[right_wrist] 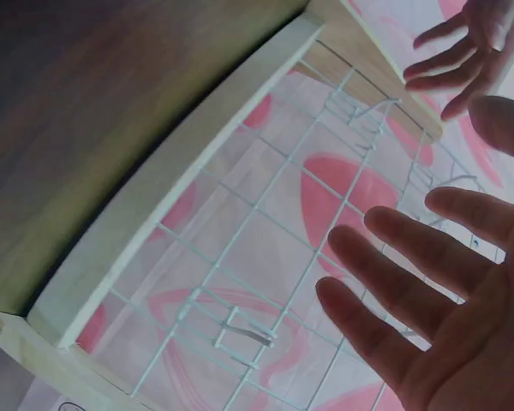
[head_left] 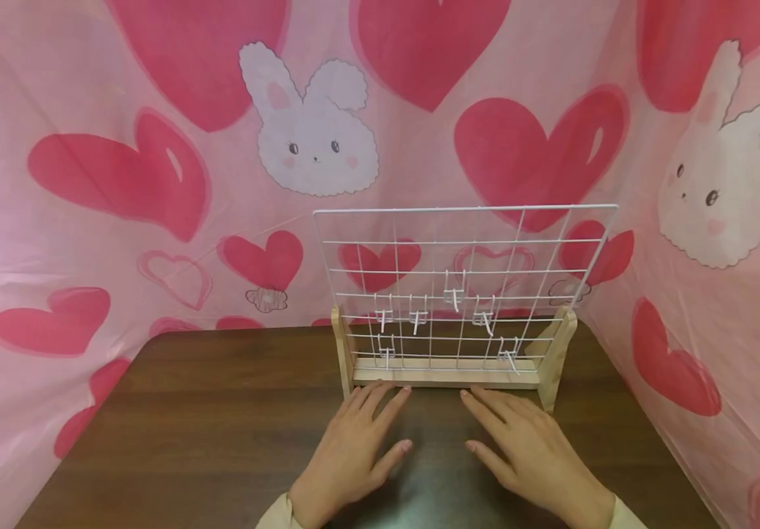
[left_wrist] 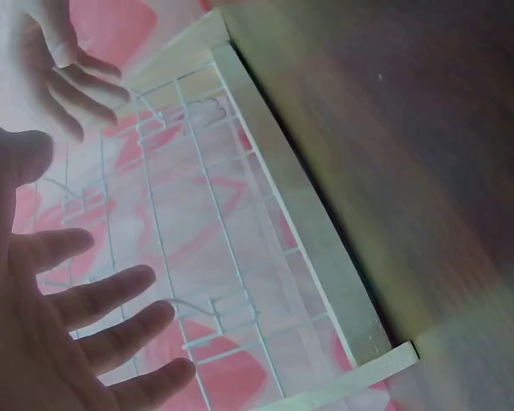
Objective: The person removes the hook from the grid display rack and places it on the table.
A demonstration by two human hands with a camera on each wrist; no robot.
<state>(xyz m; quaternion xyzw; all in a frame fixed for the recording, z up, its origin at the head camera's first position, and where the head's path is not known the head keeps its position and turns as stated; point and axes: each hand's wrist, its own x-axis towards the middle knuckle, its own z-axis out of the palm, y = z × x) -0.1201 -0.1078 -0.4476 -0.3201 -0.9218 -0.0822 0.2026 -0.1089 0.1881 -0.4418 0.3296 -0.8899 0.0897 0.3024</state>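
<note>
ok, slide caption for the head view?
Left hand and right hand outstretched toward a wire rack, hung with six white hooks, on a dark tabletop.

High behind both hands sits the head camera, looking forward and down over the left hand [head_left: 353, 448] and right hand [head_left: 528, 448] to the wire rack [head_left: 459, 297] beyond them, the widest and farthest of the three! Now right in close: the left wrist view peers past the left hand's fingers, tipped sideways, the right hand farther off. The right wrist view answers, tipped too, the left hand beyond. Both share the rack's wooden bar [left_wrist: 298, 201].
</note>
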